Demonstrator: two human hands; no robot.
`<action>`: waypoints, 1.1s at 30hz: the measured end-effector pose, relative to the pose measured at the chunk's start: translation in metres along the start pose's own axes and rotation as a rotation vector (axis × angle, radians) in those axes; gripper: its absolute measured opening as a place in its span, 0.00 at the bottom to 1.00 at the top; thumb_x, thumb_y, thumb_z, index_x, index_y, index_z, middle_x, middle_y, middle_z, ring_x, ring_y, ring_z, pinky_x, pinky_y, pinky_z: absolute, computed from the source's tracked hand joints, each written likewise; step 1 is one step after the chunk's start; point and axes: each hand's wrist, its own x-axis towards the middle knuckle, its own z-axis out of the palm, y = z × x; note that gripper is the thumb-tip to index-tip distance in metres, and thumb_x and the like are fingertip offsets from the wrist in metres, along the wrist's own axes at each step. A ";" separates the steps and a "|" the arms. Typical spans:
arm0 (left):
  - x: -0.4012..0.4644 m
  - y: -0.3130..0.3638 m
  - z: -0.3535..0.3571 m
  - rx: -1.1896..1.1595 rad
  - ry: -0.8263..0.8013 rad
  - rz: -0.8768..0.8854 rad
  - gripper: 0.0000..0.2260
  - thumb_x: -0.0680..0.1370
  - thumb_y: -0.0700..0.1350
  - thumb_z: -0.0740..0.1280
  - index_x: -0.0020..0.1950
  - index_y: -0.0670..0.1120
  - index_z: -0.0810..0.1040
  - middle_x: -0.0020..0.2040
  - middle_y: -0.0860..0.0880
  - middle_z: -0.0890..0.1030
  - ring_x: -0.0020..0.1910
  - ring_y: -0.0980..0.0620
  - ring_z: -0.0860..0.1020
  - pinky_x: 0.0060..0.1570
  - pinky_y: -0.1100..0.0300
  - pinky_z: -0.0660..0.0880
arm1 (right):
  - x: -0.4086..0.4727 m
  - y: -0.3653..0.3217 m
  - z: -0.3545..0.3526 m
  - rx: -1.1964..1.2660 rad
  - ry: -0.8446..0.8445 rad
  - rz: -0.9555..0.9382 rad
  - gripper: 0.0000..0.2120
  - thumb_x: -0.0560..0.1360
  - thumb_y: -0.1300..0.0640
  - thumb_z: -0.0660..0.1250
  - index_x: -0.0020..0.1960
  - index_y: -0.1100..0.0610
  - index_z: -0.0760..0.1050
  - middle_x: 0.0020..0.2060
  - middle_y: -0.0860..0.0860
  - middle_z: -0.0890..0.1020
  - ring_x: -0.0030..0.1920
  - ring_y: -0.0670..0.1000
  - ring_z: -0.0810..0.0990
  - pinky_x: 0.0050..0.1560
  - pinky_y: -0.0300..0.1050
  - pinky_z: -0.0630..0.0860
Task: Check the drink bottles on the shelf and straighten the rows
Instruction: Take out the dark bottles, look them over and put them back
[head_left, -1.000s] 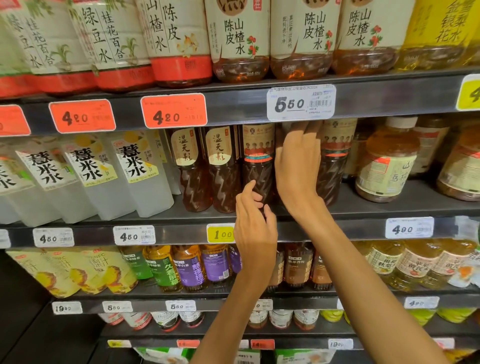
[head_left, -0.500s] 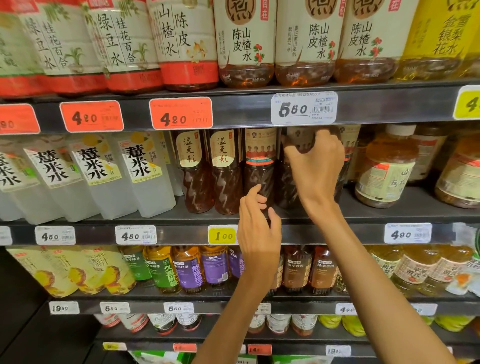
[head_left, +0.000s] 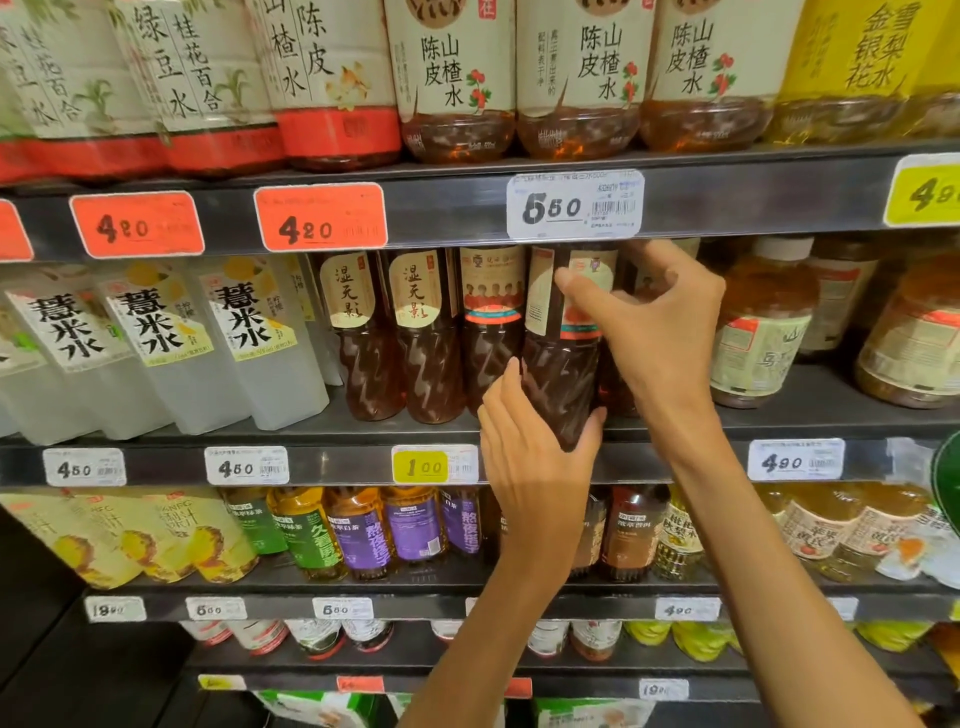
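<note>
A dark brown tea bottle (head_left: 558, 364) with a cream label stands at the front edge of the second shelf (head_left: 332, 460), slightly proud of its row. My right hand (head_left: 649, 332) grips its upper part, thumb across the label. My left hand (head_left: 535, 457) cups its base from below, fingers curled round it. To its left stand three similar brown bottles (head_left: 431, 338) in a row. More brown bottles behind are mostly hidden by my right hand.
White rice-water bottles (head_left: 156, 353) fill the shelf's left; squat amber bottles (head_left: 758, 322) stand right. Large bottles (head_left: 576, 78) line the shelf above, whose rail carries a 5.50 tag (head_left: 574, 205) just over my right hand. Small tea bottles (head_left: 363, 530) sit below.
My right hand drew a brown bottle forward from the back of the row to the shelf's front edge. My left hand rose and took hold of its base.
</note>
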 end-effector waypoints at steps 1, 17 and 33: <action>0.001 0.001 0.000 0.001 -0.011 -0.007 0.35 0.69 0.51 0.76 0.70 0.38 0.67 0.60 0.43 0.74 0.58 0.47 0.75 0.54 0.53 0.77 | 0.000 0.000 -0.001 0.032 -0.014 0.019 0.16 0.70 0.58 0.76 0.56 0.56 0.79 0.49 0.45 0.83 0.50 0.39 0.81 0.44 0.30 0.76; -0.035 -0.040 -0.102 -1.158 -0.889 -0.719 0.21 0.60 0.48 0.78 0.53 0.49 0.84 0.47 0.45 0.85 0.43 0.47 0.84 0.43 0.56 0.80 | -0.026 0.020 -0.008 0.897 -0.262 0.774 0.06 0.76 0.54 0.67 0.45 0.57 0.78 0.37 0.53 0.84 0.41 0.51 0.85 0.43 0.46 0.81; -0.057 -0.052 -0.086 -1.023 -1.278 -0.807 0.22 0.67 0.66 0.71 0.54 0.54 0.83 0.47 0.43 0.85 0.40 0.48 0.84 0.39 0.57 0.81 | -0.089 0.032 -0.050 0.468 0.007 0.720 0.09 0.77 0.52 0.67 0.43 0.57 0.75 0.33 0.52 0.83 0.37 0.52 0.84 0.39 0.44 0.79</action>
